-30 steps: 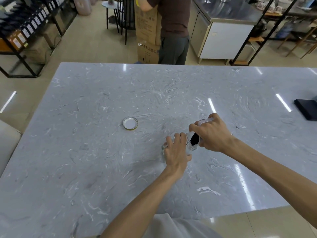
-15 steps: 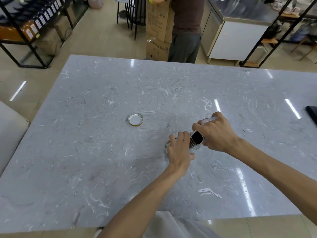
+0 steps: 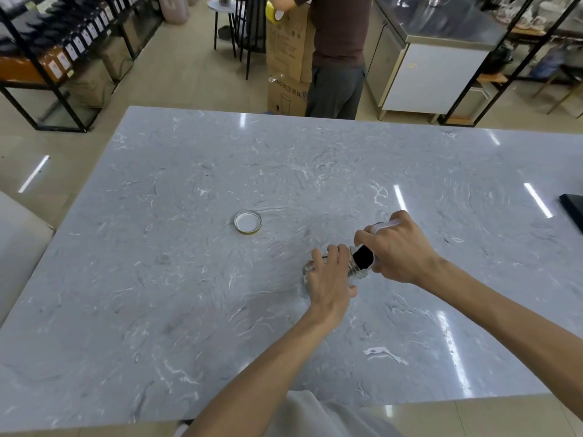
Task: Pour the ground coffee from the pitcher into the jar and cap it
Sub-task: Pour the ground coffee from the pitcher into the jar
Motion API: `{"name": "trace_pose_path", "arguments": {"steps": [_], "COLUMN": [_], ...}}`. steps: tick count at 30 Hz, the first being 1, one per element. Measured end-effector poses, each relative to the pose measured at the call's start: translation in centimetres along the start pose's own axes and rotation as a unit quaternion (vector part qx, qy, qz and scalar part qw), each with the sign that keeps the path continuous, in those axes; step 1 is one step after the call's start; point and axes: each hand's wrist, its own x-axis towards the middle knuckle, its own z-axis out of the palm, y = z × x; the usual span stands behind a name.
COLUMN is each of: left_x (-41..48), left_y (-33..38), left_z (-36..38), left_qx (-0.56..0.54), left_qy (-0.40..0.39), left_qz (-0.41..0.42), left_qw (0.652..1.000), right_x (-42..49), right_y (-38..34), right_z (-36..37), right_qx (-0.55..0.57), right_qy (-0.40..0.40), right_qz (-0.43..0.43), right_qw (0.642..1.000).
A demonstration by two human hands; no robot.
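Note:
My left hand (image 3: 329, 279) is wrapped around a small clear glass jar (image 3: 356, 272) that rests on the marble table (image 3: 189, 294); only its threaded neck and a bit of glass show past my fingers. My right hand (image 3: 396, 250) grips a small pitcher (image 3: 362, 258) by its pale handle and tilts it toward the jar's mouth. Dark ground coffee shows inside the pitcher. The jar's round metal cap (image 3: 248, 222) lies upside down on the table, apart from both hands, to the upper left.
A dark flat object (image 3: 574, 209) lies at the table's right edge. Beyond the far edge a person (image 3: 339, 58) stands by stacked cardboard boxes (image 3: 285, 55). Black shelving (image 3: 63, 58) is at the far left, a steel counter (image 3: 441, 52) at the far right.
The view has shifted slightly. The pitcher has tipped further toward the jar, with more dark coffee showing at its mouth. Both hands keep their grips and the cap has not moved.

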Motion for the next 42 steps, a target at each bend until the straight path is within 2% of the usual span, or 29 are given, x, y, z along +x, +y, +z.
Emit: {"name": "trace_pose_path", "arguments": {"steps": [11,30,42], "left_x": [-0.1,0.2,0.1], "left_y": [0.0,-0.5,-0.6], "left_z": [-0.5,-0.3,-0.8], "left_qx": [-0.066,-0.128,-0.142], "left_qy": [-0.002,0.017,0.016], "left_qz": [-0.004,-0.017,-0.028], "left_qw": [0.998,0.991,0.989], "right_x": [0.3,1.6,2.1], "right_y": [-0.1,-0.2,-0.2], "right_z": [-0.6,-1.5,-1.9], "right_qx": [-0.015,-0.078,-0.082], "right_qy": [0.035,-0.007,0.000], "right_qz": [-0.033,-0.067,-0.073], "right_qw": [0.999,0.995,0.994]}}
